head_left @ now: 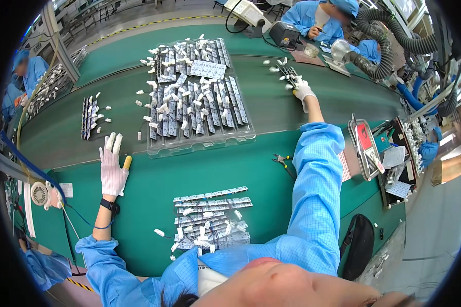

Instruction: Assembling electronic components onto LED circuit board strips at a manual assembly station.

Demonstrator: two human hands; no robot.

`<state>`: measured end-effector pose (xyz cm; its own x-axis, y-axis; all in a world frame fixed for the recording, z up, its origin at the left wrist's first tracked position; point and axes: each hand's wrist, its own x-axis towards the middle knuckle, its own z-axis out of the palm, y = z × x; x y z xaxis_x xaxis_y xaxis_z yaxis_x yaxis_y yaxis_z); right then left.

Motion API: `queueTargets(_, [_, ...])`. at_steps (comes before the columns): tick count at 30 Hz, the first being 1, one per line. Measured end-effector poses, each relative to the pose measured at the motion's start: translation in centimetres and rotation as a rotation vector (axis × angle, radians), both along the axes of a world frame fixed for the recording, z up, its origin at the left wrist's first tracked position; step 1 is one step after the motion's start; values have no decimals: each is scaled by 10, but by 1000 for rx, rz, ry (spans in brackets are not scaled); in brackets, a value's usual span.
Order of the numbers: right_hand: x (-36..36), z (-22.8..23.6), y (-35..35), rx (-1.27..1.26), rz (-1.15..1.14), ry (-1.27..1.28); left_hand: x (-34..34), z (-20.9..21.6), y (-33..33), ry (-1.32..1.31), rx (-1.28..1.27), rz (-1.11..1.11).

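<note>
My right hand (305, 93), in a white glove, reaches far out over the dark belt. Its fingers are closed on a bunch of circuit board strips (289, 77) with wires and white connectors. My left hand (114, 171), also gloved, lies with its fingers stretched out at the belt's near edge, holding nothing. Just beyond it, a small stack of circuit board strips (89, 117) rests on the belt. Between the hands, a clear plastic tray (202, 146) carries rows of similar strips with white connectors. Another pile of strips (212, 207) lies on the green mat close to my body.
Side cutters (281, 160) lie beside my right forearm. To the right are a clear box with a red item (364, 138) and a black pouch (357, 245). A small fan (40, 194) stands at left. Across the belt, a person (322, 23) works near a ribbed hose (389, 46).
</note>
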<state>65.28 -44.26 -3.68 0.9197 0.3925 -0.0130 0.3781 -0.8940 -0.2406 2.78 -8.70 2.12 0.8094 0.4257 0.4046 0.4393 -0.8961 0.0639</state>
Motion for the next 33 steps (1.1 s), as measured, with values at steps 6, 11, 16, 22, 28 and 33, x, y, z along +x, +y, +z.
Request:
queueTargets(6, [-46, 3, 1, 498, 458, -83, 1, -13, 13, -45, 57, -16])
queueTargets(11, [-204, 82, 0, 743, 678, 409, 5, -29, 28, -121, 124, -69])
queueTargets(16, [-336, 65, 16, 197, 1133, 258, 3, -15, 22, -222, 69, -160])
queueTargets(22, [-388, 70, 42, 134, 1026, -380, 3, 11, -73, -218, -611, -759])
queueTargets(28, [-350, 94, 15, 196, 975, 186, -4, 6, -134, 95, -191, -767])
queueTargets(33, [-382, 31, 32, 217, 650, -450, -10, -2, -138, 44, -259, -743])
